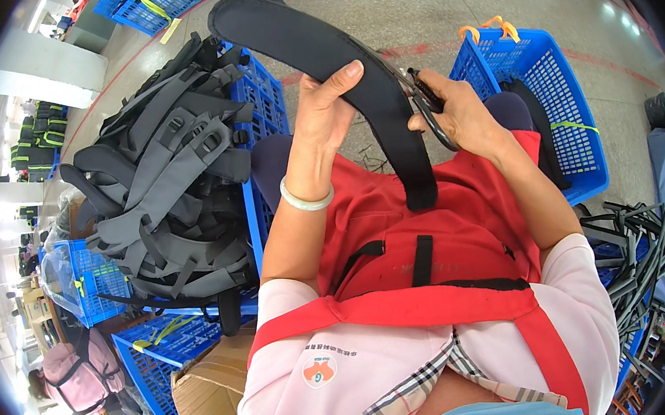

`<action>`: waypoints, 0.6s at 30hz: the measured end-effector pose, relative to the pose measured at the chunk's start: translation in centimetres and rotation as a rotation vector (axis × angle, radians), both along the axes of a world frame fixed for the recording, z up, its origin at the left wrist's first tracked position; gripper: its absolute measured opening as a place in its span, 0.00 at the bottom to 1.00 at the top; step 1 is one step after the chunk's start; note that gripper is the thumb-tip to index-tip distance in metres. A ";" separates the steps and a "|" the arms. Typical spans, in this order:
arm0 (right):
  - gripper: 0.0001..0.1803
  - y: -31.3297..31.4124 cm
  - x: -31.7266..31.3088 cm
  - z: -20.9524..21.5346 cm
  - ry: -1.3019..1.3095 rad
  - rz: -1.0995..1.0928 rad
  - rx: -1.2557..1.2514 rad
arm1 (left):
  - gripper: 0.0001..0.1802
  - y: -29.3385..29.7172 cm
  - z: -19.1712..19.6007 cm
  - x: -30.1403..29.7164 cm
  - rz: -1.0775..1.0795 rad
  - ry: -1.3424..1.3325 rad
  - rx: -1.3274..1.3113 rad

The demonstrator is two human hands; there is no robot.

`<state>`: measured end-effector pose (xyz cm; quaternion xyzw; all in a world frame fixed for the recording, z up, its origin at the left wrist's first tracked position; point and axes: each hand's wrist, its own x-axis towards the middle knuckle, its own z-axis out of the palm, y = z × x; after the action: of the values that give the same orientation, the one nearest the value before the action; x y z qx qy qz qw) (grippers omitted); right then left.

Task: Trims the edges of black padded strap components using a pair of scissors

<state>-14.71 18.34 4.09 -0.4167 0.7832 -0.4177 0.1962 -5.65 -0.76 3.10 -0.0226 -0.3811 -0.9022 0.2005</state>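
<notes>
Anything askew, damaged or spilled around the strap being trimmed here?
Nothing looks damaged. The left hand holds the curved black padded strap while the right hand works small scissors at its edge. A few loose thread ends lie on the floor between the knees. The grey straps are heaped high above their blue crate.

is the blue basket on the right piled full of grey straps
No, the blue basket on the right looks nearly empty, while the grey straps are heaped on the left.
</notes>
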 end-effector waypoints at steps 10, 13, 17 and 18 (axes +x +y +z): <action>0.33 -0.1 0.2 0.0 0.051 0.024 -0.087 | 0.09 -0.1 -0.3 -0.1 -0.004 0.004 0.005; 0.33 -0.1 0.1 -0.3 0.064 -0.013 0.005 | 0.10 -0.5 -0.7 -0.1 -0.035 0.027 -0.012; 0.33 0.0 -0.5 -1.1 -0.042 0.002 -0.017 | 0.10 -0.4 -0.8 -0.3 -0.057 0.025 -0.004; 0.33 -0.1 -0.4 -0.9 -0.039 0.013 -0.024 | 0.10 -0.4 -0.8 -0.3 -0.052 0.027 -0.007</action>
<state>-15.07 18.25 3.16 -0.4160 0.7714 -0.4337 0.2093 -5.90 -1.20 2.28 -0.0453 -0.3810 -0.9053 0.1822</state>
